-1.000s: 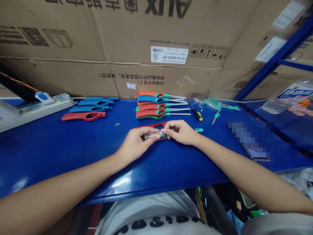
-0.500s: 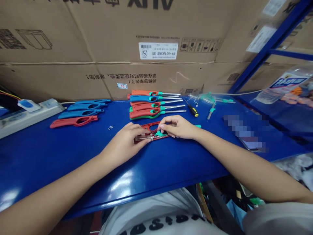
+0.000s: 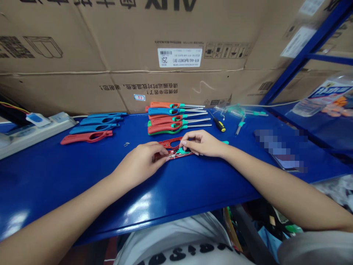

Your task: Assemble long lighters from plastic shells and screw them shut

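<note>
An opened red lighter casing [image 3: 171, 142] lies on the blue table under both hands. My left hand [image 3: 140, 159] is closed at its left end, thumb and fingers around the clear brownish fuel tank, now mostly hidden by the fingers and down in the lower casing half. My right hand [image 3: 202, 143] pinches at the teal trigger [image 3: 182, 150] in the casing, the wrist resting over the casing's right part. A thin pale wire or tube [image 3: 173, 156] shows between the hands. A teal tip [image 3: 225, 142] sticks out beyond the right wrist.
Several assembled lighters [image 3: 165, 127] lie behind the hands. Blue and red empty casings [image 3: 86, 137] are at left, by a power strip [image 3: 41, 130]. Small metal bits [image 3: 126, 144], a screwdriver [image 3: 220, 126], bagged teal-and-metal parts [image 3: 240, 123] and a blurred-out phone [image 3: 278, 151] lie around.
The fuel tank in my left hand has gone down into the red casing and is less visible. My right hand stays at the teal trigger. The view has shifted slightly.
</note>
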Demonstrator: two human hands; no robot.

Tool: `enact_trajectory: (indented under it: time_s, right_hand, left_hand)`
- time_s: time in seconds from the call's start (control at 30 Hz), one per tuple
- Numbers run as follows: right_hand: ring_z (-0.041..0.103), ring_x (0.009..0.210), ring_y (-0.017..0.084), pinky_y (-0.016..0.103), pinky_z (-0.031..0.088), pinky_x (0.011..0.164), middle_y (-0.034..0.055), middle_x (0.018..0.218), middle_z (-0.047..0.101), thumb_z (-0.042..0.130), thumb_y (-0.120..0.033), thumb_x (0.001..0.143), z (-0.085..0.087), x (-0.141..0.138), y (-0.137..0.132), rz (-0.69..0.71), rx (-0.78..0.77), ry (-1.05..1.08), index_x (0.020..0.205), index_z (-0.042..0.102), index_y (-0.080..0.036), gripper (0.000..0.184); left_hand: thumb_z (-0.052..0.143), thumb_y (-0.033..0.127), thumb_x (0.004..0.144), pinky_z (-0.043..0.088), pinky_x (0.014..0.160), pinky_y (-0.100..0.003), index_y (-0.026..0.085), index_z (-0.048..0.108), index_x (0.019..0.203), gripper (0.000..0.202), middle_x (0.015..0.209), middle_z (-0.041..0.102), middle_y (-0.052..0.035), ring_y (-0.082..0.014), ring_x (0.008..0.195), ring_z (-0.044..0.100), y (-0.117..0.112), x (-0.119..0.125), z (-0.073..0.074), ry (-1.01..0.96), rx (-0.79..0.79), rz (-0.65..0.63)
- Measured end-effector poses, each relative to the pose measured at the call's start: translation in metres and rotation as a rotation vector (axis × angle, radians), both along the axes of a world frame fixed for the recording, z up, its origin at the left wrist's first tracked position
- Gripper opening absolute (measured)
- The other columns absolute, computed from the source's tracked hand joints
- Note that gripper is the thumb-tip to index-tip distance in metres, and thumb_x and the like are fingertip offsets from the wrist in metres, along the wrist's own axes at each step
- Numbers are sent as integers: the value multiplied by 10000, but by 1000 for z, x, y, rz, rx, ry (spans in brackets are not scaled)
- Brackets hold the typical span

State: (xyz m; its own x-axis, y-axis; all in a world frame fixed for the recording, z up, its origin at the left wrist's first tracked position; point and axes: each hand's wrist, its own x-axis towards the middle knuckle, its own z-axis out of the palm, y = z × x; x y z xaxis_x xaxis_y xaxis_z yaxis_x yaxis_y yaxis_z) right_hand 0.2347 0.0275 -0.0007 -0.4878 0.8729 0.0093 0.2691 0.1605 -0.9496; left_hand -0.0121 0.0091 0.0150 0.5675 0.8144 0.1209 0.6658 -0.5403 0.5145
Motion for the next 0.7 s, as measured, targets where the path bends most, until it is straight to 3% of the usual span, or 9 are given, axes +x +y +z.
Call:
enact_trajectory:
  time_s: [0.27, 0.37, 0.5, 0.7]
  right_hand:
    - [478, 480, 54, 199, 380, 465, 21, 785, 714, 622, -344, 922, -1, 0, -4, 68, 121, -65, 1066, 737, -137, 278]
    - [557, 555, 82, 213, 426, 522, 46, 833, 756, 606, -285, 929, 1, 2, -7, 120, 301, -118, 1058, 760, -132, 253]
    - [706, 808, 144, 247, 525, 694, 87, 1019, 783, 597, -197, 922, 6, 2, -11, 210, 579, -190, 1072, 764, -145, 231]
    - [724, 846, 162, 274, 552, 773, 79, 980, 786, 570, -173, 934, 11, -3, -18, 226, 682, -253, 1031, 756, -158, 210]
  left_hand:
    - [694, 329, 875, 458, 620, -261, 195, 774, 903, 159, 838, 731, -34, -148, 647, 620, 1, -2, -2, -49, -62, 26]
    - [704, 309, 873, 461, 630, -263, 189, 777, 901, 144, 833, 730, -34, -151, 657, 626, 1, -3, 0, -36, -46, 21]
    - [709, 277, 872, 466, 652, -266, 190, 778, 895, 113, 830, 725, -31, -154, 676, 633, 1, -3, 1, -51, -27, 1]
    - [703, 286, 877, 466, 665, -268, 200, 780, 872, 116, 833, 711, -31, -156, 696, 631, 2, -2, 0, -59, -23, -16]
